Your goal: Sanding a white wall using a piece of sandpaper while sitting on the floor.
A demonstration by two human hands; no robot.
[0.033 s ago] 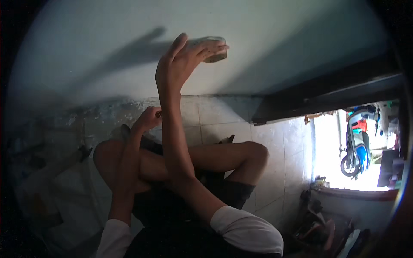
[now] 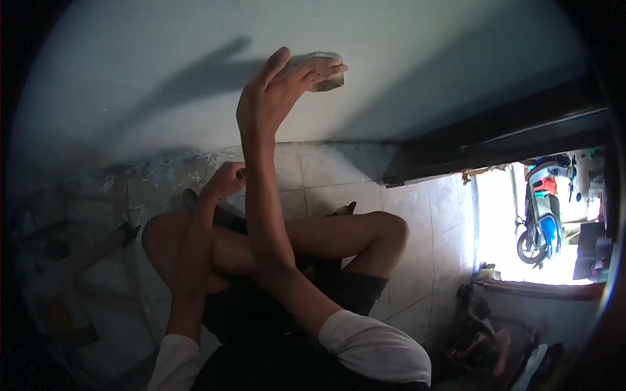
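Note:
My right hand (image 2: 277, 88) is raised against the pale wall, its fingers stretched over a small rounded grey-brown pad (image 2: 328, 83) pressed to the surface. The thumb points up, away from the pad. Whether the pad is a sponge or folded sandpaper I cannot make out. My left hand (image 2: 226, 181) is lower, closed beside my right forearm and above my crossed legs. Something small and dark shows at the opening of its curled fingers, too small to name.
A pale wall (image 2: 163, 58) rises in front, with shadows of my hand and arm on it. Worn light tiles (image 2: 339, 199) lie beneath. At the right are a dark frame (image 2: 508, 140), a bright doorway with a blue motorbike (image 2: 544, 221), and footwear-like clutter (image 2: 479, 345).

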